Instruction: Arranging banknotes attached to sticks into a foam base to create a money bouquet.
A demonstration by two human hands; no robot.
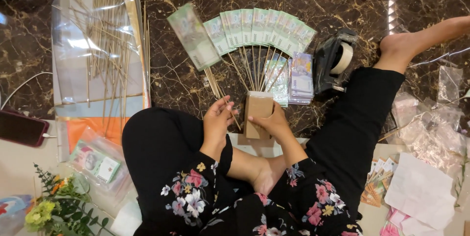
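My left hand (219,117) pinches the lower ends of a few thin wooden sticks that carry a green banknote (193,36), tilted up to the left. My right hand (270,120) grips a small brown cardboard box (258,110) standing on the dark marble floor (338,1). Several sticks rise out of the box, each topped with a green banknote, and together they spread into a fan (262,29). I sit cross-legged in black trousers and a floral top.
A black tape dispenser (334,60) and a stack of banknotes (301,78) lie right of the box. A clear bag of loose sticks (100,40) lies at left, with a phone (22,128), bagged notes (95,162) and flowers (58,209). Plastic sleeves and papers (423,192) lie at right.
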